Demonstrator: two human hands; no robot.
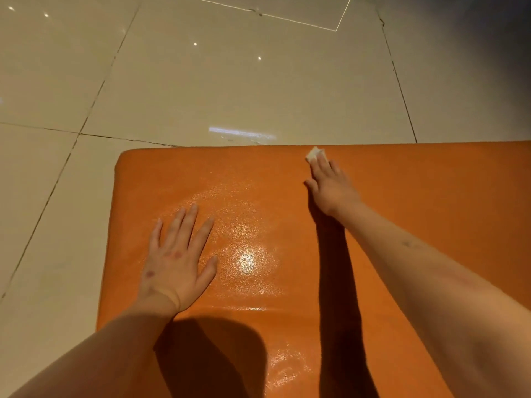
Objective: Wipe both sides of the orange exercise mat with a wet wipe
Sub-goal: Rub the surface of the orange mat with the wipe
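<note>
The orange exercise mat (416, 196) lies flat on the floor and fills the lower right of the head view. Its surface shines wet in the middle. My left hand (179, 254) rests flat on the mat near its left edge, fingers spread and straight. My right hand (330, 182) reaches to the mat's far edge, where its straight fingers press a small white wet wipe (314, 154) against the surface. Only the wipe's front part shows beyond the fingertips.
Glossy beige floor tiles (201, 81) with dark grout lines surround the mat to the left and beyond it. The upper right corner of the view is dark.
</note>
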